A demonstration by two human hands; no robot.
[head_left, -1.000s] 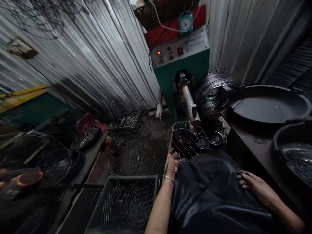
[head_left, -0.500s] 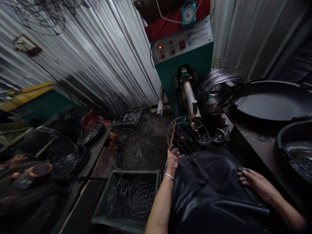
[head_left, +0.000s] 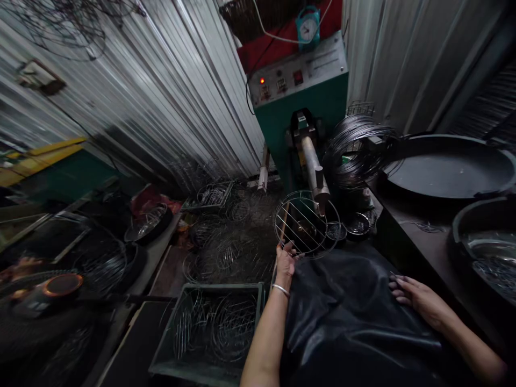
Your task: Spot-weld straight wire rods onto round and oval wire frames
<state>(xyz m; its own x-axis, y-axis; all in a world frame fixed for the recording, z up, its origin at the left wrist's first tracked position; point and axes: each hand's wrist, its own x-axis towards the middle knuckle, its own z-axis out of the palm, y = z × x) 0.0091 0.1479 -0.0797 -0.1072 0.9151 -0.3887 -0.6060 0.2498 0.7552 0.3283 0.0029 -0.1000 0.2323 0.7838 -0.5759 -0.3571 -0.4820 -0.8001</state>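
Observation:
My left hand (head_left: 285, 262), with a bangle on the wrist, is closed on the near edge of a round wire rack (head_left: 303, 229) with parallel cross wires. A thin brown stick (head_left: 284, 221) rises from the same hand along the rack's left side. The rack sits tilted under the metal arm (head_left: 315, 169) of a green welding machine (head_left: 302, 115); its far side lies by the arm's tip. Above the black apron (head_left: 346, 306) on my lap, my right hand (head_left: 417, 298) has its fingers curled and thumb pressed to them. A tiny glint shows at its fingertips, too small to name.
A green crate (head_left: 213, 371) of wire pieces stands at lower left. To the right are a wire coil (head_left: 358, 150), a wide shallow pan (head_left: 447, 166) and a black tub (head_left: 459, 231) holding small metal parts. Another person's hand (head_left: 24, 269) shows at far left beside a fan (head_left: 60, 287).
The whole view has shifted slightly. My left hand still holds the wire rack under the machine arm, and the rack has barely moved. My right hand stays by the apron.

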